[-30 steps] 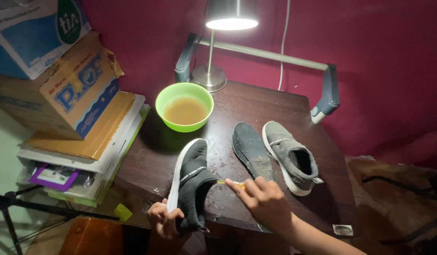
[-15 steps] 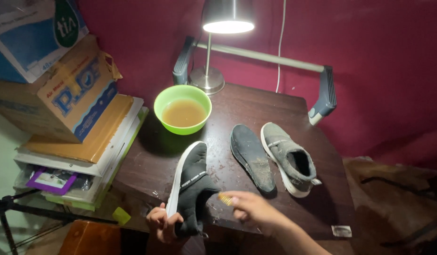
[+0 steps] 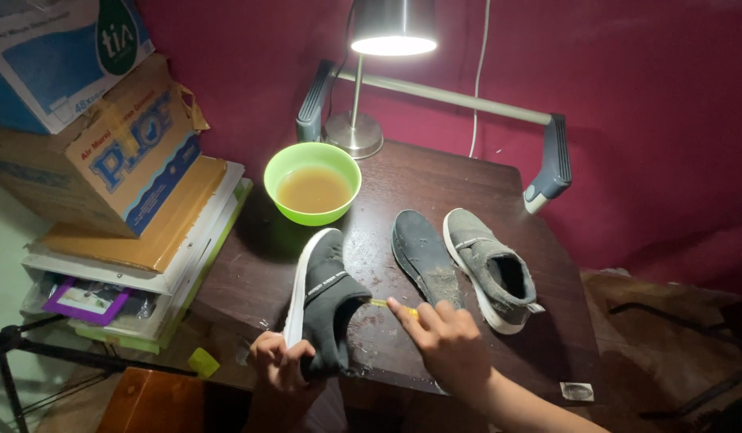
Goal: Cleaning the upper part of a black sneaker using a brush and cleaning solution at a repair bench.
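My left hand [image 3: 281,361] grips the heel of a dark grey slip-on shoe [image 3: 323,297] with a white sole, tilted on its side at the near edge of the dark wooden table [image 3: 435,180]. My right hand [image 3: 444,341] holds a small yellowish brush [image 3: 380,304] whose tip touches the shoe's side. A dark insole [image 3: 423,255] lies flat just right of the shoe. The second grey shoe [image 3: 491,269] rests upright beside the insole. A green bowl [image 3: 312,182] of brownish liquid stands behind the held shoe.
A lit metal desk lamp [image 3: 371,80] stands at the table's back. A grey bar with padded ends [image 3: 547,160] runs along the red wall. Cardboard boxes [image 3: 98,136] and stacked books [image 3: 138,265] sit at left. A tripod leg [image 3: 34,353] crosses lower left.
My right hand dipped down toward the shoe's toe side, then came back right, with the brush tip again at the shoe's side. The left hand keeps its hold on the heel.
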